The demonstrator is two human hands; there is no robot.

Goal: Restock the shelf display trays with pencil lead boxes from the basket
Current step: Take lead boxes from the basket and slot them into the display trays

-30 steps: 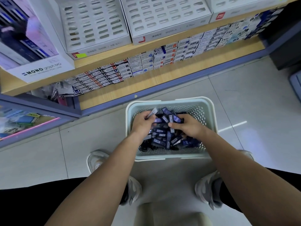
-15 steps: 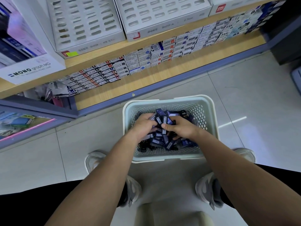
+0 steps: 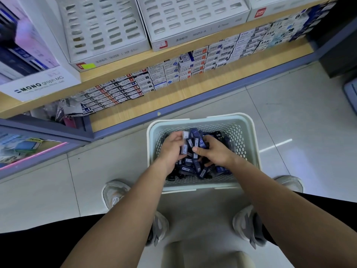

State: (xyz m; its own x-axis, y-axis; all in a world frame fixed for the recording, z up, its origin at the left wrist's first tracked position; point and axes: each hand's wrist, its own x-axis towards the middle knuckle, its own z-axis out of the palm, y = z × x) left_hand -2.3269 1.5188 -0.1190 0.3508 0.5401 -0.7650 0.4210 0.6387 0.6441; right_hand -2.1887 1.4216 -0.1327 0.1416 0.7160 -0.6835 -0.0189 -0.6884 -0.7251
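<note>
Head view, looking down. A pale perforated basket [image 3: 228, 118] stands on the tiled floor [image 3: 289, 105] between the person's shoes [image 3: 114, 194]. It serves as the landmark for all positions.

Inside the basket lies a loose heap of dark blue pencil lead boxes [image 3: 193, 168], several of them marked "HB". The heap covers most of the basket bottom.

Both forearms reach into the basket from its near side. The left hand [image 3: 171, 147] is over the left half of the heap, fingers curled round a small upright bundle of boxes. The right hand [image 3: 214, 151] is over the right half, thumb and curled fingers pinching boxes at the centre of the heap. The two hands meet over the middle of the basket, nearly touching.

Beyond the far side of the basket runs a low wooden shelf [image 3: 173, 93] carrying rows of small white cartons [image 3: 173, 72]. Above that shelf, farther from the basket, stand white slotted display trays [image 3: 104, 29]. Their labels are too blurred to read in full. Left of them stands a white display unit [image 3: 38, 82] printed "MONO graph MG".
</note>
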